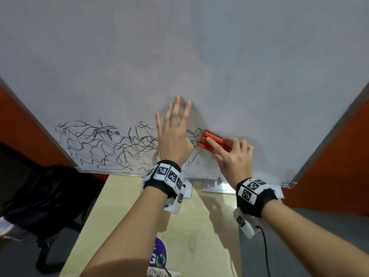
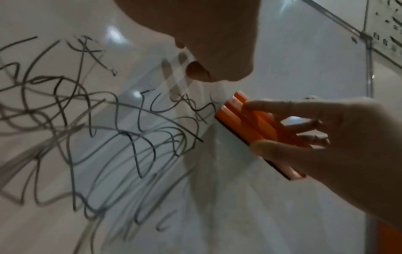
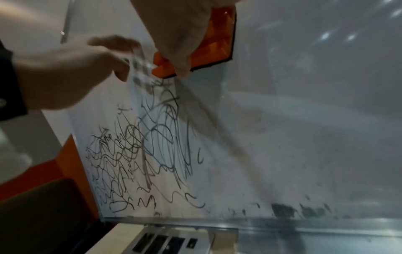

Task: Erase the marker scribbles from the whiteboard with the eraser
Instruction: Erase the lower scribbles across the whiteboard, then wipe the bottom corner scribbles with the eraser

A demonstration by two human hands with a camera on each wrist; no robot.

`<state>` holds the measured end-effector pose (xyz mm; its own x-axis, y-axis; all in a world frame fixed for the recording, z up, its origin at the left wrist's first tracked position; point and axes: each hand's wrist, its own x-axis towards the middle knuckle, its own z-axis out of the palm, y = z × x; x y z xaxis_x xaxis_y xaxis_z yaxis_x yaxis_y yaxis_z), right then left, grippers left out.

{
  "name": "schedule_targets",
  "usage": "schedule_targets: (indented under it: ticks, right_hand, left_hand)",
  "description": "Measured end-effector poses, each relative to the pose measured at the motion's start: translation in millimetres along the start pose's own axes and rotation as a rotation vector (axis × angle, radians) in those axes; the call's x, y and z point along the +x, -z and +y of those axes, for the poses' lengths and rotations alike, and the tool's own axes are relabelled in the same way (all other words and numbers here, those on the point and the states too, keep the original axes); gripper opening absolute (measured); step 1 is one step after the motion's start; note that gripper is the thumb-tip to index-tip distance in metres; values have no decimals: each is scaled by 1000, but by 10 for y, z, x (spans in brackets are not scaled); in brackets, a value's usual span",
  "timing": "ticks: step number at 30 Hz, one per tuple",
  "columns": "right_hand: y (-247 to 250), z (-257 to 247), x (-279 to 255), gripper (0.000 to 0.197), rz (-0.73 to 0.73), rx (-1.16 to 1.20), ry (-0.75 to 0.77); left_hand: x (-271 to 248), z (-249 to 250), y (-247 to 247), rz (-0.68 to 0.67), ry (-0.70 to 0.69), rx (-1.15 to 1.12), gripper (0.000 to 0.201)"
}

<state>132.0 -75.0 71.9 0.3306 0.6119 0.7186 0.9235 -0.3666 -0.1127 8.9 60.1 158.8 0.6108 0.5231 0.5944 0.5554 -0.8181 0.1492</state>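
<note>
Nearest of all, a round purple sticker (image 1: 158, 254) sits on the pale, smooth-topped table (image 1: 123, 206) that runs up to the board's lower edge, and a black fabric bag (image 1: 46, 198) slumps on the dark floor to its left. Both forearms reach forward over the table, each wrist wrapped in a black band (image 1: 162, 179) carrying square black-and-white coded tiles. Beyond them a metal tray bracket (image 1: 217, 185) juts from the thin aluminium frame at the bottom of the whiteboard (image 1: 199, 47). On the glossy, slightly grey-smeared surface, the left hand (image 1: 173, 134) lies spread and relaxed, its straight fingers touching the board over the right end of the marker scribbles (image 1: 103, 144), a tangle of thin looping black lines filling the lower left. Just to its right, the right hand (image 1: 231, 154) grasps the eraser (image 1: 214, 141), a ribbed orange rectangular block with a dark pad beneath, thumb on one long side and fingers curled over the other, pressing it flat to the board at the right fringe of the lines. Right of the eraser the board shows dull wiped smudges and dark flecks near the lower rail. Orange wall panels (image 1: 339, 152) flank the board on both sides.
</note>
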Motion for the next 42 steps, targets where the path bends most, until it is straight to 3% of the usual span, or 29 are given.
schedule_targets:
  ticks: [6, 11, 16, 22, 25, 27, 31, 34, 37, 42]
  right_hand:
    - [446, -1, 106, 46, 109, 81, 18]
    - [651, -40, 89, 47, 181, 96, -5]
    - [788, -37, 137, 50, 222, 85, 25]
    - [844, -3, 207, 47, 267, 158, 98]
    - [988, 59, 355, 29, 217, 189, 268]
    - [1186, 203, 665, 26, 260, 143, 313]
    - [1589, 475, 1653, 37, 433, -50, 261]
    - [1608, 485, 2245, 51, 363, -195, 306]
    - [1381, 480, 2386, 61, 252, -295, 310]
    - [1065, 408, 2265, 66, 291, -312, 231]
  left_hand:
    - [-461, 362, -8, -87, 347, -432, 32]
    - [-402, 743, 153, -108, 509, -735, 58]
    - [-272, 933, 261, -70, 688, -916, 52]
    - [-129, 1021, 431, -63, 730, -914, 37]
    - [-107, 876, 436, 36, 720, -892, 24]
    - [-99, 734, 463, 99, 688, -833, 21]
    - [-127, 546, 422, 100, 694, -728, 42]
    - [-119, 524, 262, 90, 706, -667, 40]
    - [-117, 507, 82, 61, 696, -588, 42]
    - [-176, 375, -84, 43, 712, -492, 46]
